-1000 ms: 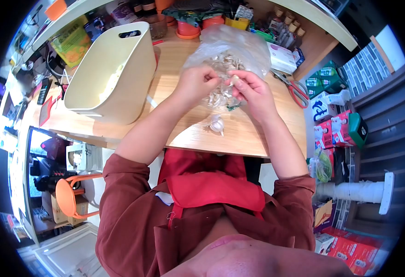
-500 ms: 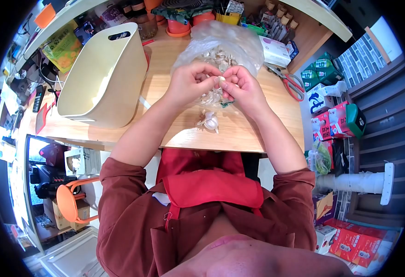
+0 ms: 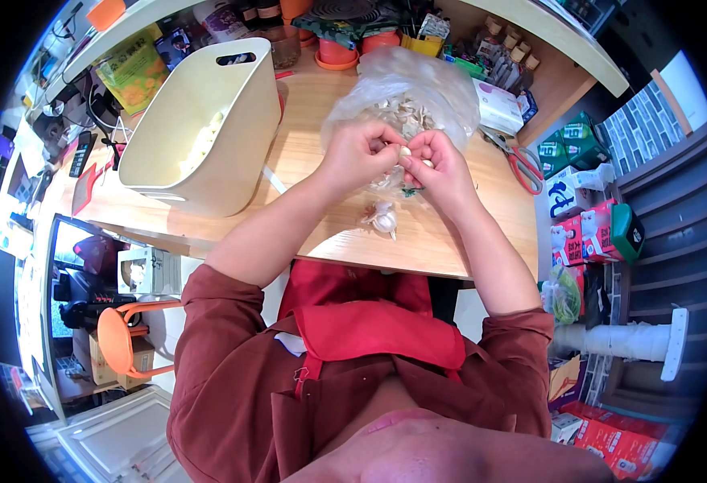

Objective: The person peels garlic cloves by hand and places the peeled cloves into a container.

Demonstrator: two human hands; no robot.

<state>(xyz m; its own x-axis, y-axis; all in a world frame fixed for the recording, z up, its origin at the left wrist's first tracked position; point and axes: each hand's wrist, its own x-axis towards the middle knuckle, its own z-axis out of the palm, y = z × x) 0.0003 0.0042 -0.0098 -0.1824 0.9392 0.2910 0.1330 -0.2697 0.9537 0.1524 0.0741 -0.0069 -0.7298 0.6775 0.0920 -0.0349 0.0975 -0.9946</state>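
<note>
My left hand (image 3: pixel 353 157) and right hand (image 3: pixel 448 173) pinch a garlic clove (image 3: pixel 404 151) between fingertips, near plastic bag (image 3: pixel 430 76); pale surface showing, likely partly peeled; garlic bulb (image 3: pixel 384 220) on table (image 3: pixel 434 241)

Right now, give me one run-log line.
left hand: pinching garlic clove | right hand: pinching it too | garlic bulb: on table

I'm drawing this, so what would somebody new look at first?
Probably the big cream bin on the table's left, with pale bits inside. Next, the bright red apron below the table edge. Then the left hand and right hand, meeting around a garlic clove.
</note>
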